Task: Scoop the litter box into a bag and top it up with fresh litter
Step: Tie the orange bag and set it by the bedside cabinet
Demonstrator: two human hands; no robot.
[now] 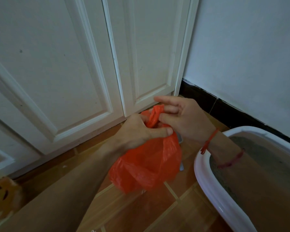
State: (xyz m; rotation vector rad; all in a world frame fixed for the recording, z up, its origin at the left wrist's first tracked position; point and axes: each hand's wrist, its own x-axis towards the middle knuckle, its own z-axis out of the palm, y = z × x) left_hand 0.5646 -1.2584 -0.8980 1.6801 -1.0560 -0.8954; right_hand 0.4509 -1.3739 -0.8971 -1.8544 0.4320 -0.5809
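An orange-red plastic bag (147, 166) hangs bulging in the middle of the view, its neck gathered into a twisted strip. My left hand (137, 131) grips the neck from the left, thumb pressed across it. My right hand (182, 118) pinches the upright strip of bag just above, with the index finger stretched out. At the right stands the white litter box (213, 186), holding grey litter (261, 154); my right forearm crosses over it.
White panelled cabinet doors (70, 77) fill the back and left, a white wall with dark skirting (238, 111) the right. The floor is orange-brown tile (157, 211). A small grey-white object (181, 166) peeks from behind the bag. An orange soft toy (2, 196) lies at the lower left.
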